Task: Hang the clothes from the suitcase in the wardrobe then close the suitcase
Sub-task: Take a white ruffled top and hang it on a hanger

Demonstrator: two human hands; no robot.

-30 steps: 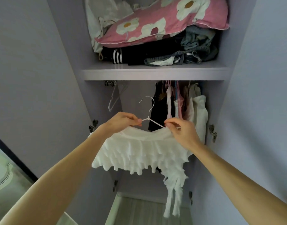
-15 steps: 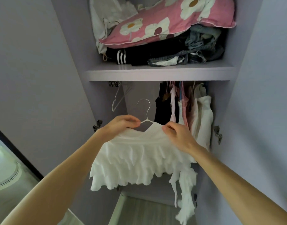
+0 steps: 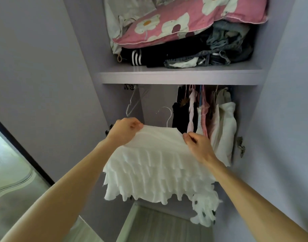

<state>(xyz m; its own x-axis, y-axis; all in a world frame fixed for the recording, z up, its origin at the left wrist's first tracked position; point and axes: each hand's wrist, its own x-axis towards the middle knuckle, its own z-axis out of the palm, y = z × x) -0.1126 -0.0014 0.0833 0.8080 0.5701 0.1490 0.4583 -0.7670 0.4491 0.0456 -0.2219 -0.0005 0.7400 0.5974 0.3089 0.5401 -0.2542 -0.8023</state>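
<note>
A white ruffled garment (image 3: 158,168) is stretched between both hands in front of the open wardrobe (image 3: 181,77). My left hand (image 3: 125,131) pinches its top left edge and my right hand (image 3: 199,145) pinches its top right edge. The hook of a white wire hanger (image 3: 168,116) sticks up from behind the garment's top edge; the rest of the hanger is hidden by the cloth. The suitcase is out of view.
Several hung clothes (image 3: 207,119) fill the right part of the rail under the shelf. An empty wire hanger (image 3: 132,103) hangs at the left. The upper shelf holds a pink flowered pillow (image 3: 184,21) over dark folded clothes (image 3: 184,53). Wardrobe doors stand open on both sides.
The garment's top edge has been pulled up over the hanger, covering its arms so only the hook shows. Both hands have moved apart to the garment's upper corners.
</note>
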